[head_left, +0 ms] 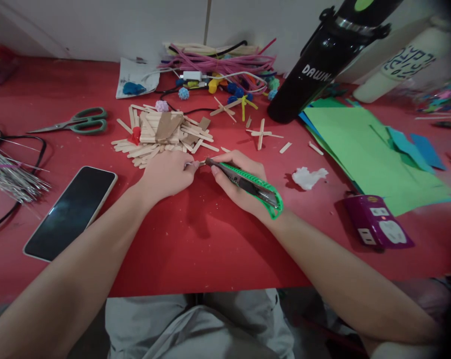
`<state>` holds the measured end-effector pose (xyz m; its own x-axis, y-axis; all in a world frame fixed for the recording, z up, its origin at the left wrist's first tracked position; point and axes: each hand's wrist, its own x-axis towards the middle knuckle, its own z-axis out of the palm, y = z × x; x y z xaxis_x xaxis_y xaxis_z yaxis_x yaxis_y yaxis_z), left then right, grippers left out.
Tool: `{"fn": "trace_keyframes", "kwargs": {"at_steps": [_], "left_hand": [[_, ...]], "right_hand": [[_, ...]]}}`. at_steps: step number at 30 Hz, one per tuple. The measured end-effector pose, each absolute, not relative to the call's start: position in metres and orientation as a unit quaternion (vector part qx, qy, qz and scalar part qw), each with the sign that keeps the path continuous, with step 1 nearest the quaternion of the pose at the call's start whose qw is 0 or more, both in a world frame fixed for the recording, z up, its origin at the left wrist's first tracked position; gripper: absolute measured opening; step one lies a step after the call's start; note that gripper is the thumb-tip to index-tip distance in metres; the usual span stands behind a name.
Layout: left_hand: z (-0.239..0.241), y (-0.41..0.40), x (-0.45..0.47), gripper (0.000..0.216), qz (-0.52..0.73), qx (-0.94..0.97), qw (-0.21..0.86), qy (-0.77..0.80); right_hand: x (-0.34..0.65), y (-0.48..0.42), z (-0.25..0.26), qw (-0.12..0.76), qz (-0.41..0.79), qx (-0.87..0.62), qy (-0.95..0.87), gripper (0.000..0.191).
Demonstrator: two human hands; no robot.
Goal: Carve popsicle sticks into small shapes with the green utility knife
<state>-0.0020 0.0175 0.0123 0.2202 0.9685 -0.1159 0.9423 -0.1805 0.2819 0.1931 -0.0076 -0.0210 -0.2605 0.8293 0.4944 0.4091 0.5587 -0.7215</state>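
Note:
My right hand [243, 179] is closed around a green box cutter [253, 185], its tip pointing left. My left hand [171, 172] pinches a small piece of wooden stick [202, 163], mostly hidden by the fingers; the cutter's tip meets or nearly meets it, and I cannot tell if they touch. Just beyond my left hand lies a heap of craft sticks [146, 154], with a bundle of sticks and brown cardboard scraps [169, 125] on top. Past my right hand, crossed sticks [261, 133] and a short stick offcut [285, 147] rest on the red tabletop [210, 239].
Scissors [85, 122], a phone [72, 214] and a bunch of wires [14, 172] lie at left. Pink cords [218, 62] and pom-poms fill the back. A black bottle [311, 70], green paper [375, 149], crumpled tissue [309, 178] and a purple box [378, 222] are at right.

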Motion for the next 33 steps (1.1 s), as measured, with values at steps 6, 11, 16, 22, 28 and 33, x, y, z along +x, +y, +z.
{"fn": "trace_keyframes", "kwargs": {"at_steps": [6, 11, 16, 22, 28, 33], "left_hand": [[0.011, 0.018, -0.002, 0.039, 0.049, 0.767, 0.146, 0.623], [0.011, 0.018, -0.002, 0.039, 0.046, 0.766, 0.147, 0.624], [0.011, 0.017, -0.002, 0.038, 0.044, 0.760, 0.149, 0.631], [0.012, 0.016, 0.002, 0.036, 0.044, 0.752, 0.145, 0.642], [0.016, 0.016, 0.004, 0.035, 0.026, 0.747, 0.143, 0.649], [0.014, 0.016, 0.002, 0.036, 0.026, 0.753, 0.141, 0.642]], "right_hand": [[0.193, -0.007, -0.021, 0.457, 0.237, -0.403, -0.757, 0.011], [0.192, -0.005, -0.024, 0.465, 0.224, -0.393, -0.761, 0.008], [0.191, -0.006, -0.024, 0.454, 0.235, -0.405, -0.758, 0.009], [0.189, -0.008, -0.015, 0.420, 0.255, -0.427, -0.759, 0.015], [0.187, -0.010, -0.010, 0.413, 0.244, -0.418, -0.771, 0.011], [0.186, -0.012, -0.008, 0.406, 0.243, -0.414, -0.778, 0.011]]}}
